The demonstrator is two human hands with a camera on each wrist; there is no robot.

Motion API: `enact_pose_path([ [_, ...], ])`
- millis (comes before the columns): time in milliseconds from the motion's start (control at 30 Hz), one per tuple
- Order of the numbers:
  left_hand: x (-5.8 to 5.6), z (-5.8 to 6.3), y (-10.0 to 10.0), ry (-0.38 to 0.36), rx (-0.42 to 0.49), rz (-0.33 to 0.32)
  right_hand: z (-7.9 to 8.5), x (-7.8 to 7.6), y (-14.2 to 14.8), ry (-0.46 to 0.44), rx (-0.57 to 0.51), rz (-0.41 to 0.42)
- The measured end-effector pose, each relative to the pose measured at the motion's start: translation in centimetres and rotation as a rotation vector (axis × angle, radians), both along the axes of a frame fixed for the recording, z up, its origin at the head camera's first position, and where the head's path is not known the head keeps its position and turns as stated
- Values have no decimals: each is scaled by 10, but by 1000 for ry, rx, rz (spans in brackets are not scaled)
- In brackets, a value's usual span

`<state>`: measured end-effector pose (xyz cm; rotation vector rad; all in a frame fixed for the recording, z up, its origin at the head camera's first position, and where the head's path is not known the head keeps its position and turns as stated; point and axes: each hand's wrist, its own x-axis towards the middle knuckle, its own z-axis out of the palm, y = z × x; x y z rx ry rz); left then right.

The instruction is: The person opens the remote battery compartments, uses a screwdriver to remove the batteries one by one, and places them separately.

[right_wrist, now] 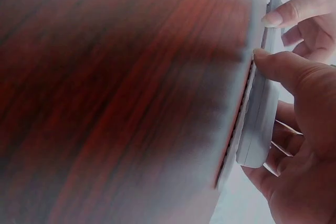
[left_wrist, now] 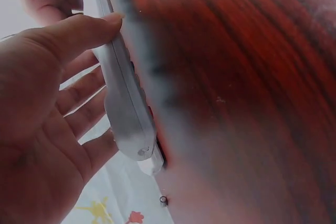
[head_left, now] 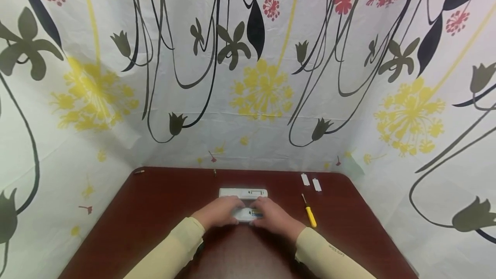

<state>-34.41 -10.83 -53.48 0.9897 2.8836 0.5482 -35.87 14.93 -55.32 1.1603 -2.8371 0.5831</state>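
A white remote control point(head_left: 244, 215) lies lengthwise between the two hands, its buttons turned down toward the table and its open battery compartment facing up. My left hand point(head_left: 221, 211) grips its left part, with the thumb point(left_wrist: 89, 30) along the near edge and the fingers behind. On the right part, my right hand point(head_left: 273, 216) holds it in the same way, thumb point(right_wrist: 278, 66) on the near edge. Just beyond it lies a second white remote control point(head_left: 235, 193), also back up with an open compartment.
A yellow-handled screwdriver point(head_left: 310, 215) lies right of the hands. Two small white covers, one a battery cover point(head_left: 317, 184), lie at the back right. Small slim objects rest along the back edge, one metallic piece point(head_left: 215, 172) and one at the corner point(head_left: 138, 172). Patterned curtains surround the table point(head_left: 166, 201).
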Motion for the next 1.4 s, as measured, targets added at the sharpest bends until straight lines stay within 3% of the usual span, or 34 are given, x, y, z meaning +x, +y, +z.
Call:
enact_pose_path([
  [667,5,-3,1,60,-24,-20,-4,-3,-2,2,9,34],
  [1400,5,-5,1,29,-28,21,-4,-3,-5,-68,3,-10],
])
